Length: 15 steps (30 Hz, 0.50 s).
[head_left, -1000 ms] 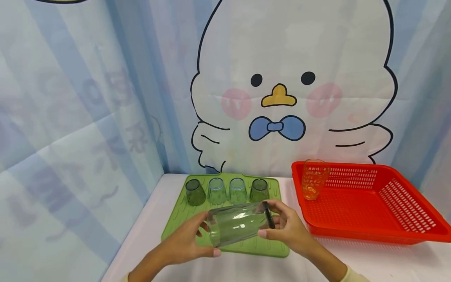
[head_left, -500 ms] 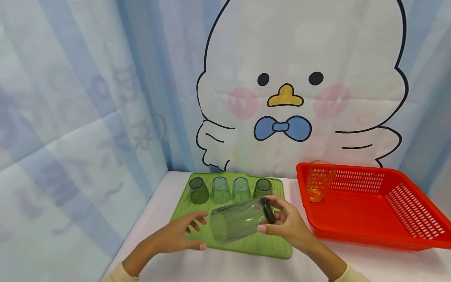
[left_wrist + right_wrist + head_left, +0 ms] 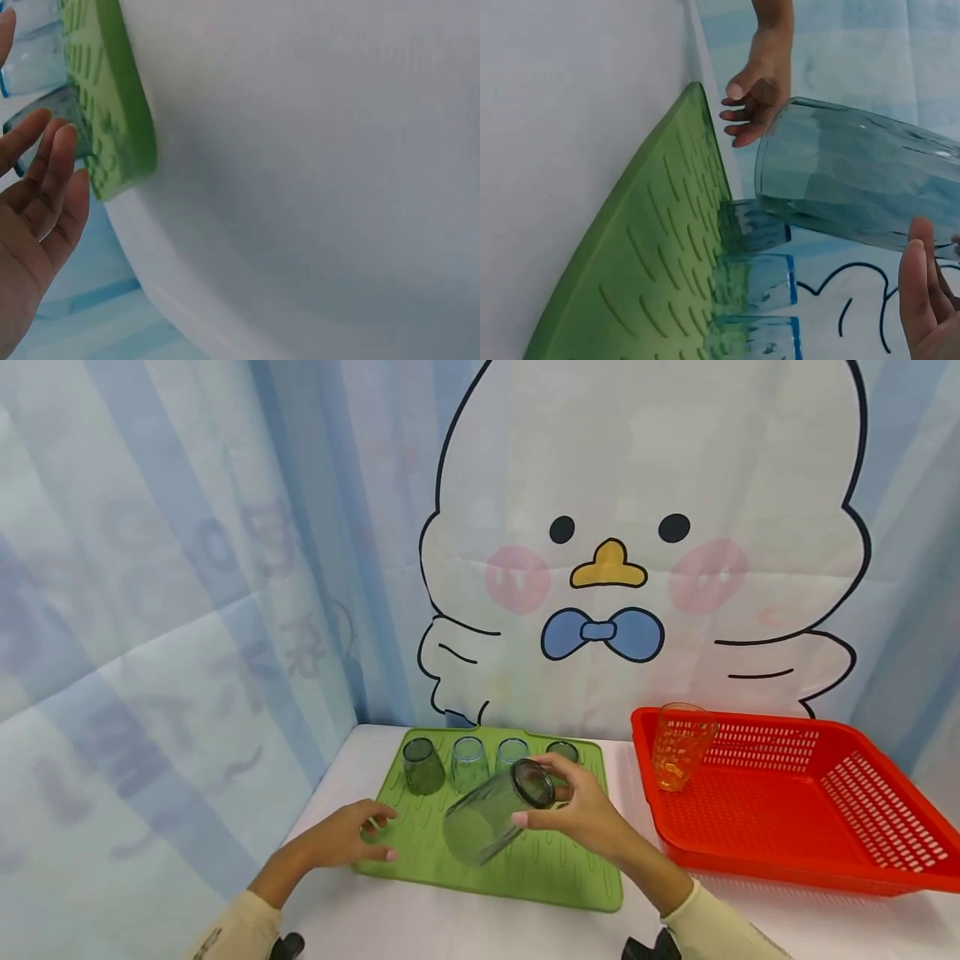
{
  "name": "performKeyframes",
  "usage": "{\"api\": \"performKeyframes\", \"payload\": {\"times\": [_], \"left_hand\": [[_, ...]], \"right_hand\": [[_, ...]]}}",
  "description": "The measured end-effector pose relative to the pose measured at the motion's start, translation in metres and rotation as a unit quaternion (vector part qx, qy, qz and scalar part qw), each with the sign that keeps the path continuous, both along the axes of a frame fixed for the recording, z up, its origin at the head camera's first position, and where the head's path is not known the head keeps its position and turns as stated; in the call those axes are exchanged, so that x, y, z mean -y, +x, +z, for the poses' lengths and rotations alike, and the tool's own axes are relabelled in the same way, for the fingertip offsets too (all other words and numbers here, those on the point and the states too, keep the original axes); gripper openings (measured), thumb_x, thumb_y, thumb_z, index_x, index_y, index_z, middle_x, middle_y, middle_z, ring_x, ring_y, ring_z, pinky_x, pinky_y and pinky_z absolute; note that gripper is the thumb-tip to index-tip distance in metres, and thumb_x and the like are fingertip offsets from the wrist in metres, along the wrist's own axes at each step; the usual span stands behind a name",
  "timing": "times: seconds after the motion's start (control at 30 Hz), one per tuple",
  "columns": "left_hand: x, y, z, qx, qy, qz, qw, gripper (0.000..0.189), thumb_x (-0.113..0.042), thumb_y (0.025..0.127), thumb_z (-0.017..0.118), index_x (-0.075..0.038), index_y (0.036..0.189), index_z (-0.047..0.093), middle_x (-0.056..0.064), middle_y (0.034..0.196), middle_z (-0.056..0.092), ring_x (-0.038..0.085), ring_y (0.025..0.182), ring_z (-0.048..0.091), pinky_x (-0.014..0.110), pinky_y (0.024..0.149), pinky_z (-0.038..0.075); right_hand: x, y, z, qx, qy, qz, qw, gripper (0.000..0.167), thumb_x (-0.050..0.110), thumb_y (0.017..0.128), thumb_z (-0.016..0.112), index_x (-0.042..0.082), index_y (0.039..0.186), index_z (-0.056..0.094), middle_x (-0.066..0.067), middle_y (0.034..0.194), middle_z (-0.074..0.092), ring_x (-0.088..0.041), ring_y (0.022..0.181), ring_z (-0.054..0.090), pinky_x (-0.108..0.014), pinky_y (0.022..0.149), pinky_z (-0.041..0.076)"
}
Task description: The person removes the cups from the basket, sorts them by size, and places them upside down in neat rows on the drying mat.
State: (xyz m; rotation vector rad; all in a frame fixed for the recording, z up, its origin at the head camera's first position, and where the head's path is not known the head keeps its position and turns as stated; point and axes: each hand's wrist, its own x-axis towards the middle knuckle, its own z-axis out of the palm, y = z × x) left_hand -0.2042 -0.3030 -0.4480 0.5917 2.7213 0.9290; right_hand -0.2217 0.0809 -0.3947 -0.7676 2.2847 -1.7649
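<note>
My right hand (image 3: 581, 806) grips a tall clear grey-green drinking glass (image 3: 486, 818) near its thick dark base. The glass hangs tilted over a green drying mat (image 3: 405, 856), its wide mouth pointing down and to the left. In the right wrist view, the same glass (image 3: 855, 176) spans the right side, with fingertips (image 3: 916, 259) against its wall. My left hand (image 3: 348, 835) hovers by the mat's left edge, holding nothing, fingers loosely bent. Beyond, a row of small glasses stands upside down on the mat: a dark one (image 3: 423, 768), two bluish ones (image 3: 468, 767), and another dark one (image 3: 562, 750) partly hidden.
A red plastic basket (image 3: 757, 858) stands to the right on the white table (image 3: 337, 927), with an orange-looking glass (image 3: 678, 747) leaning in its back left corner. A printed curtain (image 3: 480, 677) hangs behind and along the left.
My left hand has let go of the tall glass and moved left. My right hand has brought the glass left and tipped its mouth further down.
</note>
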Motion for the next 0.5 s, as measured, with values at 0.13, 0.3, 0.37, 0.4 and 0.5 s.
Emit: {"api": "performKeyframes", "payload": {"times": [0.13, 0.3, 0.37, 0.4, 0.5], "left_hand": [[0.009, -0.003, -0.004, 0.012, -0.015, 0.012, 0.9997, 0.066, -0.037, 0.086, 0.08, 0.005, 0.131, 0.057, 0.014, 0.114, 0.06, 0.027, 0.1, 0.061, 0.043, 0.084, 0.053], [0.016, -0.004, -0.011, 0.004, -0.026, 0.017, 0.9995, 0.062, -0.036, 0.084, 0.082, 0.004, 0.127, 0.06, 0.012, 0.109, 0.06, 0.023, 0.096, 0.058, 0.039, 0.083, 0.051], [0.017, -0.004, -0.013, 0.003, -0.031, 0.021, 0.9993, 0.062, -0.035, 0.083, 0.082, 0.005, 0.126, 0.061, 0.011, 0.108, 0.06, 0.022, 0.096, 0.057, 0.039, 0.083, 0.051], [0.017, -0.004, -0.014, 0.004, -0.035, 0.023, 0.9991, 0.062, -0.035, 0.083, 0.083, 0.005, 0.126, 0.061, 0.011, 0.108, 0.06, 0.021, 0.096, 0.056, 0.039, 0.083, 0.05], [0.018, -0.004, -0.016, 0.006, -0.042, 0.027, 0.9987, 0.062, -0.034, 0.082, 0.083, 0.004, 0.125, 0.061, 0.01, 0.108, 0.059, 0.02, 0.095, 0.055, 0.039, 0.083, 0.05]], "right_hand": [[0.017, -0.01, 0.0, -0.006, 0.011, 0.015, 0.9998, 0.071, 0.021, 0.078, 0.086, 0.01, 0.14, 0.052, -0.017, 0.13, 0.056, -0.022, 0.086, 0.066, -0.032, 0.069, 0.056], [0.038, -0.018, -0.004, -0.013, 0.034, 0.026, 0.999, 0.071, 0.023, 0.078, 0.087, 0.014, 0.14, 0.053, -0.016, 0.122, 0.06, -0.02, 0.07, 0.063, -0.031, 0.064, 0.053], [0.045, -0.021, -0.005, -0.017, 0.045, 0.027, 0.9985, 0.07, 0.025, 0.078, 0.087, 0.016, 0.139, 0.053, -0.014, 0.124, 0.059, -0.02, 0.068, 0.063, -0.031, 0.063, 0.053], [0.049, -0.022, -0.006, -0.023, 0.052, 0.028, 0.998, 0.07, 0.026, 0.079, 0.087, 0.016, 0.139, 0.053, -0.013, 0.124, 0.059, -0.019, 0.067, 0.063, -0.031, 0.062, 0.052], [0.059, -0.025, -0.007, -0.038, 0.075, 0.029, 0.9961, 0.071, 0.031, 0.079, 0.087, 0.017, 0.14, 0.053, -0.011, 0.119, 0.061, -0.018, 0.066, 0.061, -0.032, 0.06, 0.052]]}}
